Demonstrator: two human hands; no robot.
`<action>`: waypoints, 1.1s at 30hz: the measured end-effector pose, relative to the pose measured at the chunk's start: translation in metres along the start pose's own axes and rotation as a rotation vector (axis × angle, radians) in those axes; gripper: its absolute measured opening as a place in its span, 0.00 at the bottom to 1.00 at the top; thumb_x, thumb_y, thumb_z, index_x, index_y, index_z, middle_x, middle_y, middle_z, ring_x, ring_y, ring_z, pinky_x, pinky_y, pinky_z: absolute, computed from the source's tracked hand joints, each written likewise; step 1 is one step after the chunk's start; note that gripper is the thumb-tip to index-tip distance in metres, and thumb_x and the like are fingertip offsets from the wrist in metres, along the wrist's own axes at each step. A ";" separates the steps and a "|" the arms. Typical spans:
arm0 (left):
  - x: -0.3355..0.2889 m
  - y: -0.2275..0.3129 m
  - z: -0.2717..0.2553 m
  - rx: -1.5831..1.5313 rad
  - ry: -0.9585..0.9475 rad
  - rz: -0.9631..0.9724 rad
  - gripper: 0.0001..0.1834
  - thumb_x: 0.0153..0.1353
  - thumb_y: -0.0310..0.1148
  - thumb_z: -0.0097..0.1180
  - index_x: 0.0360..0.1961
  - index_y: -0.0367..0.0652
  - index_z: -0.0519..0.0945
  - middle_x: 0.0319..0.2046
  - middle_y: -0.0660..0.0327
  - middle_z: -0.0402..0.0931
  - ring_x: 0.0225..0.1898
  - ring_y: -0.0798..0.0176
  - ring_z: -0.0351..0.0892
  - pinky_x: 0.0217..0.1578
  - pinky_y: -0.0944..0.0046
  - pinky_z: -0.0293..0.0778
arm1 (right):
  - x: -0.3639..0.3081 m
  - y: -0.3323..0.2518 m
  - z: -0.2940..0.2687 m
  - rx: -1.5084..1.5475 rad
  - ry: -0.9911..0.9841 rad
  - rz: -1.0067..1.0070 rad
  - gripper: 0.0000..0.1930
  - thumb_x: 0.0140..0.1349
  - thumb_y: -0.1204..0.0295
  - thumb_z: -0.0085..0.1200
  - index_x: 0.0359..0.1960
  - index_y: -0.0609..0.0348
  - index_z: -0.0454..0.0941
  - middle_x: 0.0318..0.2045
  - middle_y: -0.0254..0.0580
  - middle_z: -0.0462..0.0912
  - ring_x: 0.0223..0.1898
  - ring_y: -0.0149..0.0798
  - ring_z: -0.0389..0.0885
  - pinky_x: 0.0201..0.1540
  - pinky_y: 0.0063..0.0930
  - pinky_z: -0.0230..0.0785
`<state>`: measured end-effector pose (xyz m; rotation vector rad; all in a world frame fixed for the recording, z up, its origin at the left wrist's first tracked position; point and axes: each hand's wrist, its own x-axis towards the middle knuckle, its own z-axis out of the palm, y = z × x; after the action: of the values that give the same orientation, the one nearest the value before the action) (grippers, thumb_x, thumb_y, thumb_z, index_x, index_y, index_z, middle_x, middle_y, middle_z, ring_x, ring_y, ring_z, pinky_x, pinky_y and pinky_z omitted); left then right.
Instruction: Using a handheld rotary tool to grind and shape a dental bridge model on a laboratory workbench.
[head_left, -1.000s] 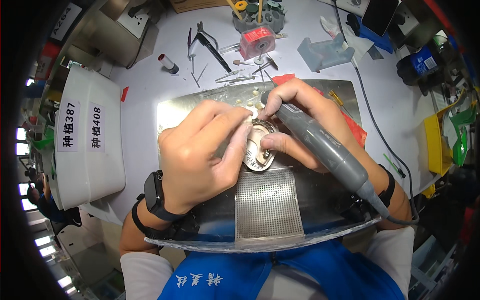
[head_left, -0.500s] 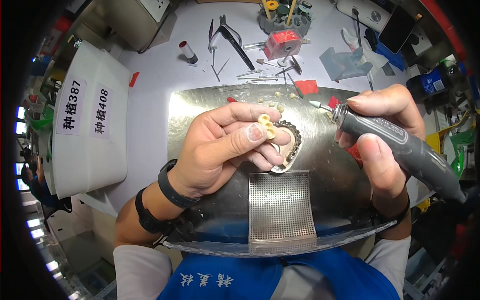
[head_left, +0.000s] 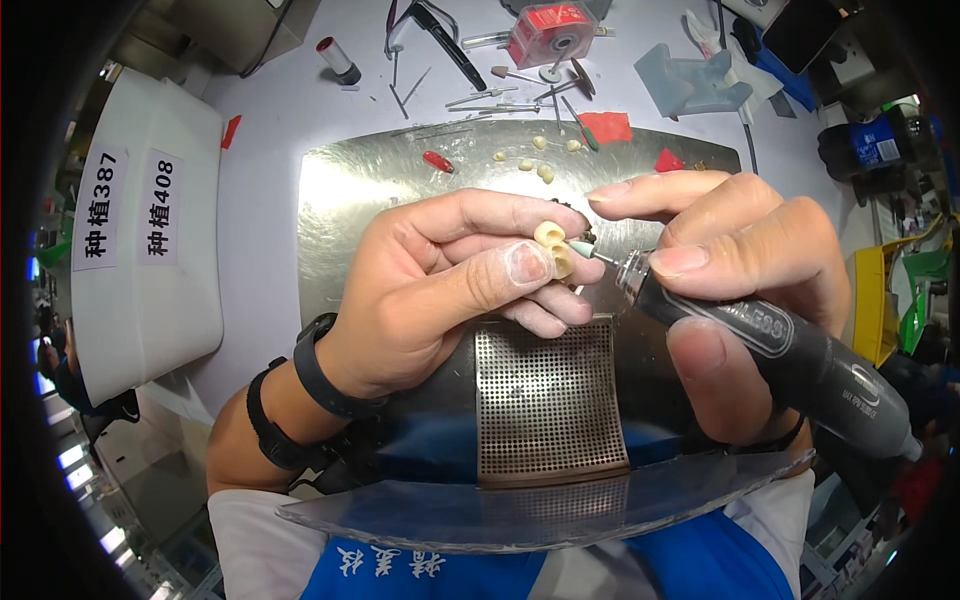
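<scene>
"Between the thumb and fingers of the left hand (head_left: 440,270), what is that?"

"It's a cream tooth piece (head_left: 550,234), held up above the metal plate (head_left: 345,225). It has little hollow cups that face up. I think it's turned like that so you can see inside."

"Is the left hand holding tight?"

"It's pinched on the piece, thumb on the near side, fingers behind. That would stop such a tiny thing from wobbling."

"What's poking at it?"

"A pale green tip (head_left: 580,249) on the grey hand tool (head_left: 780,345). It's right by the side of the piece. I can't tell if they touch."

"And the right hand (head_left: 755,240)?"

"It's wrapped on the tool, thumb below and fingers above, near the front. Holding there probably helps aim the tip. One finger sticks out past the tool."

"What's that dark bumpy thing (head_left: 590,236) behind the left fingers?"

"Mostly hidden, so I can't say."

"And farther out?"

"Small cream bits (head_left: 540,142) lie on the far part of the plate, maybe so they stay out of the way. The holey metal sheet (head_left: 548,400) is nearer the body. Past the plate are thin metal rods (head_left: 495,107), likely put there to be easy to reach."
</scene>
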<state>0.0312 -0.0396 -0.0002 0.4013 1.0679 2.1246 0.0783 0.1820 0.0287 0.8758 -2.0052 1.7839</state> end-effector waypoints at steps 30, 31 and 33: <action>-0.002 -0.012 0.005 0.042 0.112 0.038 0.13 0.68 0.22 0.56 0.51 0.27 0.78 0.43 0.41 0.84 0.44 0.54 0.87 0.46 0.61 0.86 | -0.007 -0.008 0.005 -0.092 -0.005 0.108 0.08 0.64 0.80 0.54 0.43 0.63 0.71 0.33 0.48 0.74 0.37 0.41 0.82 0.59 0.61 0.75; -0.003 -0.012 0.005 0.046 0.117 0.039 0.13 0.68 0.22 0.56 0.51 0.27 0.78 0.43 0.41 0.84 0.44 0.54 0.87 0.46 0.61 0.86 | -0.007 -0.007 0.005 -0.089 -0.010 0.103 0.08 0.64 0.80 0.54 0.43 0.63 0.71 0.33 0.48 0.74 0.36 0.42 0.82 0.58 0.61 0.75; -0.002 -0.013 0.004 0.102 0.128 0.041 0.12 0.68 0.21 0.56 0.51 0.27 0.79 0.43 0.42 0.84 0.44 0.55 0.87 0.46 0.62 0.85 | -0.009 -0.005 0.004 -0.080 -0.003 0.105 0.08 0.64 0.80 0.54 0.44 0.63 0.71 0.33 0.48 0.74 0.36 0.42 0.82 0.58 0.61 0.75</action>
<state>0.0410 -0.0330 -0.0080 0.3422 1.2543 2.1620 0.0887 0.1795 0.0267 0.7620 -2.1450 1.7434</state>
